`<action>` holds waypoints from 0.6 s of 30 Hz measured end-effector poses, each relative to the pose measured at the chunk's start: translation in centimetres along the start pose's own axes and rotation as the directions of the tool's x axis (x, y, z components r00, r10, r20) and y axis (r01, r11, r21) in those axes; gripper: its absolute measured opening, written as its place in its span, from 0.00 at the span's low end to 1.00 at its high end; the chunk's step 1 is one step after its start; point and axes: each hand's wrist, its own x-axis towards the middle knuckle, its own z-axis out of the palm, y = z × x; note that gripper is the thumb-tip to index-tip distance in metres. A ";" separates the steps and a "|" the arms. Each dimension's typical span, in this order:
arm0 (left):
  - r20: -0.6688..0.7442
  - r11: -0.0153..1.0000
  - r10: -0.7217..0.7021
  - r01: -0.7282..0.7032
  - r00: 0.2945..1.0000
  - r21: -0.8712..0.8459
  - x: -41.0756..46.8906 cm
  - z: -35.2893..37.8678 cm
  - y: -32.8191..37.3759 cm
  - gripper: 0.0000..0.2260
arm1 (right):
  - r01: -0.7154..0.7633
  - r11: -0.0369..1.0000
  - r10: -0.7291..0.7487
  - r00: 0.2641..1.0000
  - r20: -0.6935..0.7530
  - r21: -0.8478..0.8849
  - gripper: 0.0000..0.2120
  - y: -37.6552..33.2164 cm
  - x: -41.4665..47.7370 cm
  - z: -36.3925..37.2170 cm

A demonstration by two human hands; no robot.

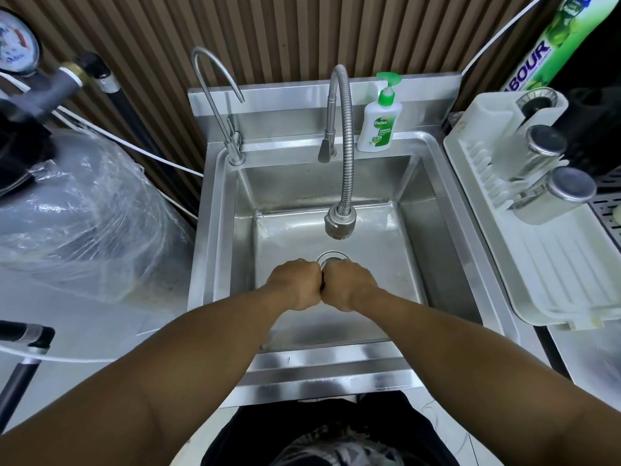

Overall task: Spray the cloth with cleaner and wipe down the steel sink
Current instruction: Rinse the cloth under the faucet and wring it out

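Fingers (311,272) on both our hands are curled tight into fists. Our left hand (293,284) and right hand (349,285) press knuckle to knuckle, with a dark sliver showing between them, and we cannot tell what, if anything, they grip. Both sit low inside the steel sink (215,230), partly covering the drain (331,256), below the flexible tap (346,139). A soap bottle (378,124) stands on the back ledge.

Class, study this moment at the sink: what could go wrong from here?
The left hand and right hand are clenched together right over the drain; anything they hold could slip into it. The flexible tap head hangs close beyond them, so raising them could knock it.
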 end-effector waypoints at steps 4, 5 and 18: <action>0.085 0.974 -0.028 0.046 0.996 -0.223 -0.2 0.1 0.3 0.09 | 0.133 0.956 -0.175 0.973 -0.148 -0.261 0.08 0.6 -0.8 0.0; 0.118 0.959 -0.031 0.063 0.993 -0.278 -0.3 0.0 0.4 0.09 | 0.160 0.936 -0.218 0.963 -0.160 -0.312 0.10 0.8 -1.0 0.1; -0.042 0.995 0.085 -0.087 0.996 -0.048 -1.2 1.2 -0.5 0.19 | 0.045 0.959 -0.093 0.983 0.161 0.281 0.15 1.6 -0.7 0.5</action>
